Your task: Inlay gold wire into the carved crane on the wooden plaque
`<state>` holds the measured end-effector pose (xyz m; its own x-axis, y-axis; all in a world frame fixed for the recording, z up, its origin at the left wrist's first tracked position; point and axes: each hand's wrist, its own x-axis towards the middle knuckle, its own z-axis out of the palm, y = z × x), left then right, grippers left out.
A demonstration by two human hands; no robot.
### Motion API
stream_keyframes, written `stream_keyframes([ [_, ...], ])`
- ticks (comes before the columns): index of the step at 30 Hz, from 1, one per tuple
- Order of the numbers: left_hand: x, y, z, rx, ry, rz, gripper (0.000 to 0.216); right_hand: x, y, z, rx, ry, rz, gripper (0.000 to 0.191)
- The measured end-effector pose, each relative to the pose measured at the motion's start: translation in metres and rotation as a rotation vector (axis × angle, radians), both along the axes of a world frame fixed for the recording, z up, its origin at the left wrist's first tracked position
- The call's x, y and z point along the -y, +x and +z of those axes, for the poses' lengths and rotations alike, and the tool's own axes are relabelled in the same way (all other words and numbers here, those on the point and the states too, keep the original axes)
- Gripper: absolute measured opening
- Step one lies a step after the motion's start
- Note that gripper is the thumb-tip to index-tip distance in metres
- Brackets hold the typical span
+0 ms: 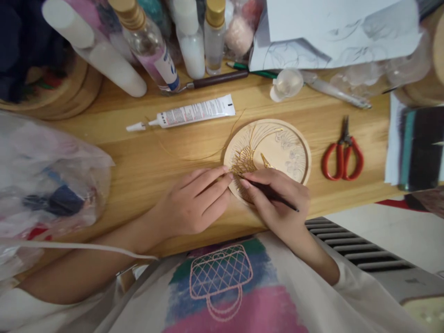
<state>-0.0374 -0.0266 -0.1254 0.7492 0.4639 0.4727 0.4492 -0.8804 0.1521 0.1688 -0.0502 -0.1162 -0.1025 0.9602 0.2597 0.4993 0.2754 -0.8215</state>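
A round, pale wooden disc [307, 152] with a raised rim lies on the table. Its face carries drawn lines and gold wirework [245, 159] shaped in scale-like loops, plus a small gold pointed piece [266, 161]. My right hand [282, 196] grips dark, slim tweezers [274, 193], their tip down at the wirework. My left hand [203, 199] rests at the disc's left edge, fingers pressed together and fingertips touching the wirework by the tweezers' tip. What lies under those fingertips is hidden. A thin gold wire [199, 159] curves across the table beyond my left hand.
A white glue tube [196, 112] lies behind, its cap [136, 126] off. Red-handled pliers [343, 157] lie right of the disc. Bottles [156, 60], a dark-handled tool [220, 79] and papers [333, 37] line the back. A plastic bag [86, 162] sits left, a phone [423, 148] right.
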Motion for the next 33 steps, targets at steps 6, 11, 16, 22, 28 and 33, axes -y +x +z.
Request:
stream_keyframes([
  [6,-0.002,0.001,0.007,-0.057,-0.027,-0.011,0.014,0.000,0.001,0.000,-0.006,-0.023,0.027,0.016],
  [11,-0.002,0.001,0.007,-0.046,-0.014,-0.009,0.015,0.000,0.001,-0.002,-0.010,-0.020,0.026,0.017],
  [16,-0.002,0.001,0.008,-0.071,-0.012,-0.014,0.016,0.000,0.001,-0.001,-0.005,-0.029,0.022,0.016],
  [22,-0.003,0.002,0.010,-0.082,-0.023,-0.013,0.014,0.001,0.001,-0.002,-0.008,-0.008,0.014,0.020],
  [28,-0.002,0.001,0.008,-0.048,-0.013,-0.011,0.015,0.000,0.001,-0.002,0.008,-0.012,0.028,0.019],
  [33,0.000,0.001,0.007,-0.071,-0.029,-0.002,0.015,0.001,0.002,-0.002,-0.001,-0.022,0.012,0.019],
])
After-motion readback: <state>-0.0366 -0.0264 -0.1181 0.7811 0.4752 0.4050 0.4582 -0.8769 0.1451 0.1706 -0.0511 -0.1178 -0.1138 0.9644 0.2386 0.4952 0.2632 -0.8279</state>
